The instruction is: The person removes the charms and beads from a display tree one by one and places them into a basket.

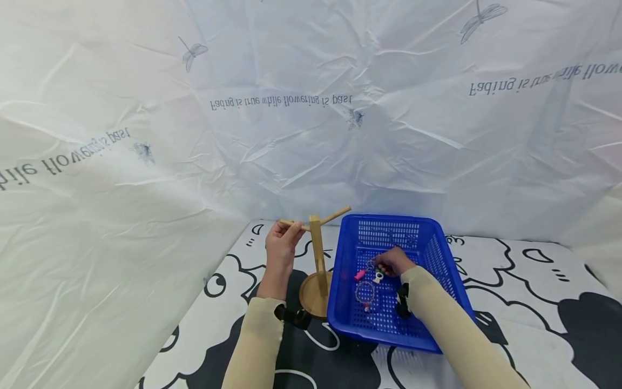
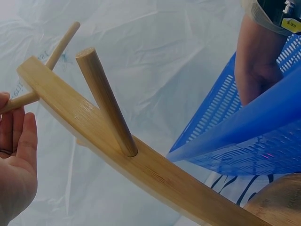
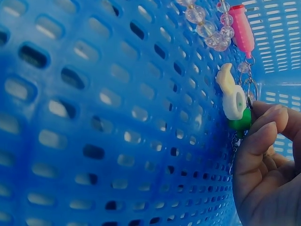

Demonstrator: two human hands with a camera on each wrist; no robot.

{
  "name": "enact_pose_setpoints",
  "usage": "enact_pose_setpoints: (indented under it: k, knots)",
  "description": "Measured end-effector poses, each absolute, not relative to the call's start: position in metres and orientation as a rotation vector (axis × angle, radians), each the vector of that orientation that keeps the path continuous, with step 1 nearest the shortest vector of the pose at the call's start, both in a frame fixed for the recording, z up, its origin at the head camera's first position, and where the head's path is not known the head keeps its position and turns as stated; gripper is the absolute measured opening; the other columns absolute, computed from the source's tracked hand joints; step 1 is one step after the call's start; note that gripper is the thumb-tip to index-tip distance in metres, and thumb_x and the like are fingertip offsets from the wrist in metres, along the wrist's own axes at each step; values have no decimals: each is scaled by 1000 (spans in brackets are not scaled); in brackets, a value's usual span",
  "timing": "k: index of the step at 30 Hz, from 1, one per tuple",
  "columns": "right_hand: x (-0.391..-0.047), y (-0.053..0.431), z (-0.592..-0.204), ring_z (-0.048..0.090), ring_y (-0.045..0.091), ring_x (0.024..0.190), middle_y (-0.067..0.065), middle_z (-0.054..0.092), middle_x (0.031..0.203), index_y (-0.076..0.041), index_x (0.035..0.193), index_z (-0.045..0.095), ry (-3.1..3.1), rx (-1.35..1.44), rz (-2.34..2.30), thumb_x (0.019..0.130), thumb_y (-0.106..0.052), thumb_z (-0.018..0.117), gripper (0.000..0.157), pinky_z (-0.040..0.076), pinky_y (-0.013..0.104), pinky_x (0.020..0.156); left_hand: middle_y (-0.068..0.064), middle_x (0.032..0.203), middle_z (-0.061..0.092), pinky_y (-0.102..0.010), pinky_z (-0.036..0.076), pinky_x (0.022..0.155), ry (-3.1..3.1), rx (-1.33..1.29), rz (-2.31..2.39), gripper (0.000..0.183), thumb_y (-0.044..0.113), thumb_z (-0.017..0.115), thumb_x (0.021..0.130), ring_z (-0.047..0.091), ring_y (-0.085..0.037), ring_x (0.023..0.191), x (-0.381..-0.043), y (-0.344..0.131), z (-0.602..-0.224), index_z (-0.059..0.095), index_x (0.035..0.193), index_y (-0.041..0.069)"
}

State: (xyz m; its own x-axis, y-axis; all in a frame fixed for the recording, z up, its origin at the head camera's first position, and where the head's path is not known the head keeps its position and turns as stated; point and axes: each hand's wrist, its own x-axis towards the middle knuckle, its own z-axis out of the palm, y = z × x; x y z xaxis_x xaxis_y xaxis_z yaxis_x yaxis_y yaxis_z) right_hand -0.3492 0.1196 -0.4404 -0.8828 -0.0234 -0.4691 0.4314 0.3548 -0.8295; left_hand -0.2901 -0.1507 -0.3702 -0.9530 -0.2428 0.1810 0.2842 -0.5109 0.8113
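My left hand [image 1: 280, 246] holds a peg near the top of a wooden stand, thumb and fingers round it. The stand's upright post [image 1: 318, 251] rises from a round base [image 1: 307, 297], and another peg [image 2: 106, 96] sticks out lower down. Inside a blue plastic basket [image 1: 340, 259], my right hand [image 1: 394, 261] pinches the ring of a keychain [image 3: 233, 102] with a white, cream and green charm. A pink charm [image 3: 242, 30] lies just beyond it. Close by on the basket floor is a clear beaded bracelet [image 3: 205, 29].
The basket's raised rim [image 1: 389, 336] stands right beside the stand's base. A cloth with black-and-white cartoon print [image 1: 515, 270] covers the table. Pale printed sheeting [image 1: 311, 146] hangs behind and at the sides.
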Motion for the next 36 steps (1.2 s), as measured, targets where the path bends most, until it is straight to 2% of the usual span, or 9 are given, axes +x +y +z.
enact_pose_setpoints:
  k: [13,20,26,29,32,36]
  knots:
    - [-348,121,-441,45,5,49,-4,50,55,0,91,63,2230,354,-1543,101,-7,56,14,41,19,49,5,79,63,-17,62,80,-1361,-95,-2498,24,-7,60,96,69,-3,74,-289,-150,-369,60,84,14]
    - [-351,123,-440,46,5,50,-5,51,55,2,99,65,2221,354,-1550,101,-7,57,12,42,20,50,4,81,63,-17,62,80,-1347,-108,-2516,25,-9,60,96,69,-4,75,-291,-149,-370,59,84,13]
    - [-357,131,-416,50,7,54,-4,53,59,-3,90,62,2262,283,-1547,102,-10,56,15,49,24,57,3,82,63,-18,63,81,-1369,-90,-2502,24,-9,61,95,70,-4,77,-292,-151,-371,59,84,13]
    - [-357,137,-394,51,7,56,-3,54,62,-3,90,60,2328,202,-1512,103,-14,54,18,51,26,59,4,82,63,-18,63,81,-1379,-78,-2504,24,-9,61,95,70,-4,77,-291,-151,-371,59,84,13]
    - [-354,142,-367,52,6,57,-5,56,65,1,105,61,2369,99,-1490,105,-19,52,22,51,25,58,3,82,63,-18,63,81,-1388,-70,-2502,24,-9,61,95,69,-4,76,-291,-152,-371,59,84,13]
    - [-339,151,-332,53,5,62,-7,57,72,4,126,57,2388,-83,-1492,107,-25,48,35,48,23,58,3,83,62,-18,63,81,-1398,-87,-2494,23,-8,60,96,69,-5,76,-290,-153,-370,59,86,13]
